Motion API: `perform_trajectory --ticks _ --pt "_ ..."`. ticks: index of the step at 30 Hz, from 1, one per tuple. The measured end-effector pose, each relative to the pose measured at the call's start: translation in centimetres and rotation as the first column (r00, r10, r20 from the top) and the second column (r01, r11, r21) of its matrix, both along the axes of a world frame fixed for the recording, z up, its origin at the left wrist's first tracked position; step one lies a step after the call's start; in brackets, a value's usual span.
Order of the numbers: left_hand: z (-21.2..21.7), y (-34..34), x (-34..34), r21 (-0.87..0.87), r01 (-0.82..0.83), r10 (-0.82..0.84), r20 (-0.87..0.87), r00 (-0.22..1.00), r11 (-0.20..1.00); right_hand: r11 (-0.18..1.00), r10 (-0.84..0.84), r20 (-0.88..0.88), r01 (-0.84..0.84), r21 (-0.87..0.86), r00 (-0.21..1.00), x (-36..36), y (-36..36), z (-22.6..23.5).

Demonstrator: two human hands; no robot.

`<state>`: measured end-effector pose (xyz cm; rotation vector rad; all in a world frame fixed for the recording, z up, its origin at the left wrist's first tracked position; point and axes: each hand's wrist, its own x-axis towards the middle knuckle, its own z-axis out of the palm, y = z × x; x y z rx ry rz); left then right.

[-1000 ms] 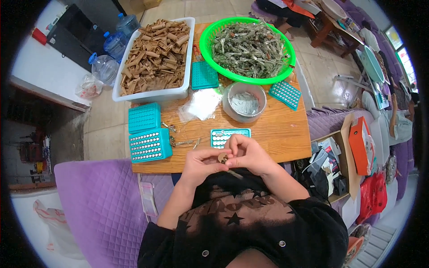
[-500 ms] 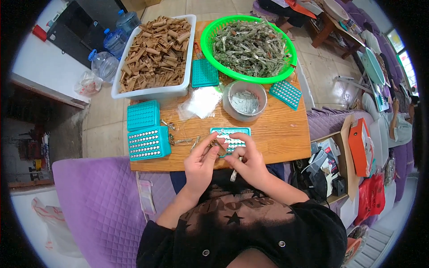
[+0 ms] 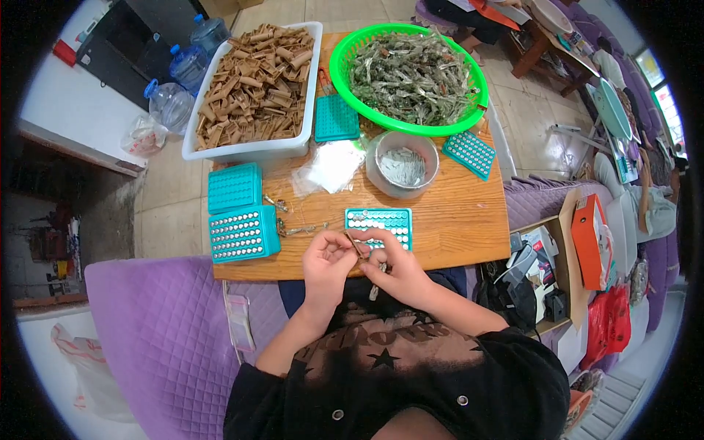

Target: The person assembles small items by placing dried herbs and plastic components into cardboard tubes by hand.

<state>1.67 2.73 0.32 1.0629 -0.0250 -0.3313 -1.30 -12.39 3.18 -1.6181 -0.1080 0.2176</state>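
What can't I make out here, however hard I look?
Brown piece: head view, full shape masked by fingers of the left hand and right hand.
Clear strip: head view, upper part covered by the right hand.
Front teal tray: head view, near left corner behind the hands.
White tub: head view, floor buried under brown pieces.
Loose metallic bits: head view, too small to identify.
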Motion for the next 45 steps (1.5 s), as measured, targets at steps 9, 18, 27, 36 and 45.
perform_trajectory --ticks 9,18,27,36,45 --pt "1.1 0.5 0.4 -0.026 0.183 -0.184 -0.156 0.970 0.983 0.896 0.015 0.353 0.144 -0.420 0.935 -0.4 -0.4 -1.9" --pt "0.1 1.3 0.5 -0.031 0.006 -0.015 -0.303 0.953 0.999 0.885 -0.090 0.393 0.254 -0.390 0.915 3.9 -2.2 -4.5" --pt "-0.1 2.8 0.8 -0.083 -0.020 -0.008 -0.322 0.947 0.996 0.714 0.295 0.471 0.136 -0.687 0.832 8.0 -2.9 -7.1" --pt "-0.7 3.3 1.0 -0.055 -0.034 0.016 -0.298 0.955 0.998 0.711 0.322 0.466 0.114 -0.693 0.824 8.4 -3.0 -6.8" --pt "-1.0 3.3 1.3 -0.029 -0.021 0.011 -0.295 0.955 0.999 0.728 0.343 0.433 0.056 -0.684 0.834 8.8 -3.0 -6.7"
